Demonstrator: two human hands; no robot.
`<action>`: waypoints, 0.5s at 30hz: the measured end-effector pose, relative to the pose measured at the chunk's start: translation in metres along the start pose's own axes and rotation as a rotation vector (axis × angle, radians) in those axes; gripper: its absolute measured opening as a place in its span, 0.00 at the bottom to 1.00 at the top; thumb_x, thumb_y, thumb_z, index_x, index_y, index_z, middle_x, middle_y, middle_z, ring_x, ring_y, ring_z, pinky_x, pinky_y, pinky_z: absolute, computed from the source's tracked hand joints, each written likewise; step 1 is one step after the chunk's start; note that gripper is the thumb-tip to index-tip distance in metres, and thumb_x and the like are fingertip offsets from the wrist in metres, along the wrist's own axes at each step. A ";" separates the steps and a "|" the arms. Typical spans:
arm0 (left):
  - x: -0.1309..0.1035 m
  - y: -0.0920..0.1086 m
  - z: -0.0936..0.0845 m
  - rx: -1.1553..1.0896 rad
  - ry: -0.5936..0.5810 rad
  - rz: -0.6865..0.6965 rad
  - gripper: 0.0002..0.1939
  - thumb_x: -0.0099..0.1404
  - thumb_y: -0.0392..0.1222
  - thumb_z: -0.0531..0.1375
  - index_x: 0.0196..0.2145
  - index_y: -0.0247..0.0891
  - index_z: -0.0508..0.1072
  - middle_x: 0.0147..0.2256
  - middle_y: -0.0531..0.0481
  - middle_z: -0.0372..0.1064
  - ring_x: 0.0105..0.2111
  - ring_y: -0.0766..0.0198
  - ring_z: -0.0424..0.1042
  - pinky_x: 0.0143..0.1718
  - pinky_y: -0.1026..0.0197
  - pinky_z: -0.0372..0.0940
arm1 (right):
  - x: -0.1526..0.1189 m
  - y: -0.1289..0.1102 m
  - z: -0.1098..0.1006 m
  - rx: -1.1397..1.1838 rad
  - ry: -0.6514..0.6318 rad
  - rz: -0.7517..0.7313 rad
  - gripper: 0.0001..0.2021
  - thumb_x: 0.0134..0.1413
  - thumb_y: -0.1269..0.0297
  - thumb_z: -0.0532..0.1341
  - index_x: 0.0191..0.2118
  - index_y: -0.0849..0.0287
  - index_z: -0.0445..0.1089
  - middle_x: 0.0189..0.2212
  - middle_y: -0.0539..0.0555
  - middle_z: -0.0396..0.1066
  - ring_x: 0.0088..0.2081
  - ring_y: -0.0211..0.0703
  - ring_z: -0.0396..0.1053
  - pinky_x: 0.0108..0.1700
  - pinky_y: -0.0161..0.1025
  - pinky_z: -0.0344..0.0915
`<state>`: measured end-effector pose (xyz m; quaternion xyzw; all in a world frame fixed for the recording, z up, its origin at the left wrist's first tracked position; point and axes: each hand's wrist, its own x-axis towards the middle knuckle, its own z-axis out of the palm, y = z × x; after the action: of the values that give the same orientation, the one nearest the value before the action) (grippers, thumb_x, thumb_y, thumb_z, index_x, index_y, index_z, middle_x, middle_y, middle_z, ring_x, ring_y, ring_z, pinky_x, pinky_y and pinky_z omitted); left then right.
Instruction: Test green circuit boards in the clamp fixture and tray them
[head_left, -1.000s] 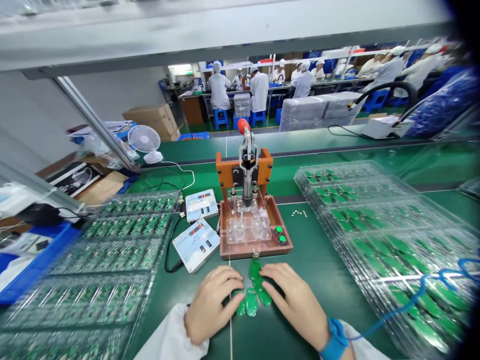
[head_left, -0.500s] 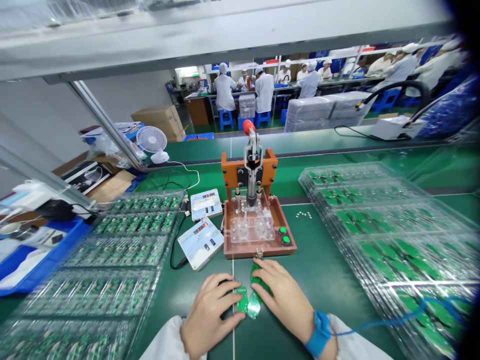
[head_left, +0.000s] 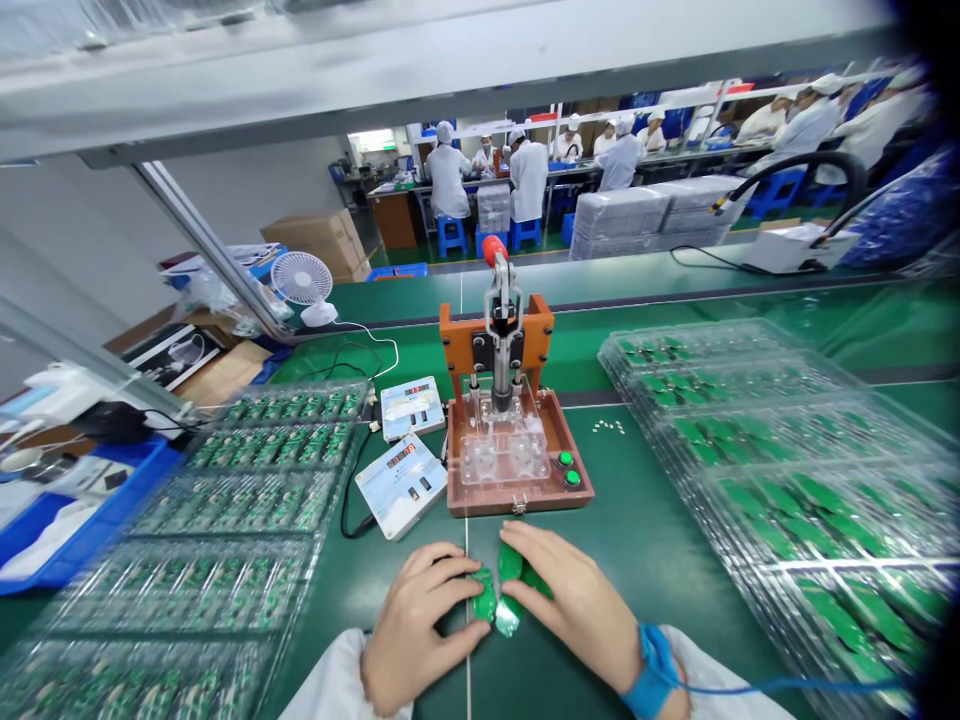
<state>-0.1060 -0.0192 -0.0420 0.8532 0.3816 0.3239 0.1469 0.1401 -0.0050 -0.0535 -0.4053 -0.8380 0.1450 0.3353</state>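
My left hand (head_left: 420, 622) rests low over the bench, its fingers and thumb curled round the edges of a small rounded green circuit board (head_left: 484, 598). Facing it, my right hand (head_left: 576, 598) wears a blue wrist strap (head_left: 651, 672) with a cord. Its fingers and thumb hold green boards (head_left: 510, 563), partly hidden beneath the palm. Between the hands, a shiny green board (head_left: 508, 615) lies near the right thumb. Just beyond my fingers stands a toggle-clamp test fixture (head_left: 519, 497) with a red-tipped lever, a clear plate and two green buttons.
Two digital display boxes (head_left: 403, 487) sit left of the fixture. Stacked clear trays of boards flank me, left trays (head_left: 225, 540) and right trays (head_left: 765, 480). Small white pieces (head_left: 608, 427) lie right of the fixture. A fan (head_left: 304, 280) stands behind; people in white work across the room.
My right hand has shifted slightly, and more of the green boards under its fingers shows. The blue cord has swung lower. My left hand stays nearly still at its board.
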 end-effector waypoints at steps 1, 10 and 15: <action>0.002 0.001 -0.004 -0.015 0.016 -0.002 0.09 0.65 0.39 0.68 0.43 0.41 0.77 0.46 0.46 0.79 0.49 0.51 0.74 0.48 0.48 0.73 | -0.001 -0.001 -0.007 0.028 0.026 0.019 0.19 0.66 0.59 0.63 0.60 0.52 0.68 0.57 0.58 0.76 0.55 0.51 0.77 0.55 0.46 0.79; 0.086 -0.027 -0.034 0.068 0.224 0.066 0.06 0.66 0.39 0.67 0.42 0.40 0.80 0.46 0.44 0.80 0.49 0.53 0.73 0.53 0.46 0.71 | 0.061 0.051 -0.060 0.014 0.175 -0.017 0.11 0.67 0.58 0.63 0.50 0.54 0.76 0.54 0.59 0.77 0.54 0.52 0.77 0.57 0.50 0.77; 0.125 -0.050 -0.024 0.074 0.177 0.093 0.07 0.66 0.40 0.68 0.41 0.38 0.81 0.45 0.44 0.80 0.49 0.51 0.73 0.52 0.45 0.72 | 0.092 0.071 -0.053 0.010 0.115 -0.140 0.11 0.67 0.59 0.63 0.50 0.54 0.76 0.52 0.57 0.78 0.53 0.49 0.78 0.57 0.48 0.76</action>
<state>-0.0877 0.1074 0.0057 0.8427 0.3650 0.3902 0.0660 0.1761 0.1091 -0.0105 -0.3519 -0.8428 0.1021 0.3942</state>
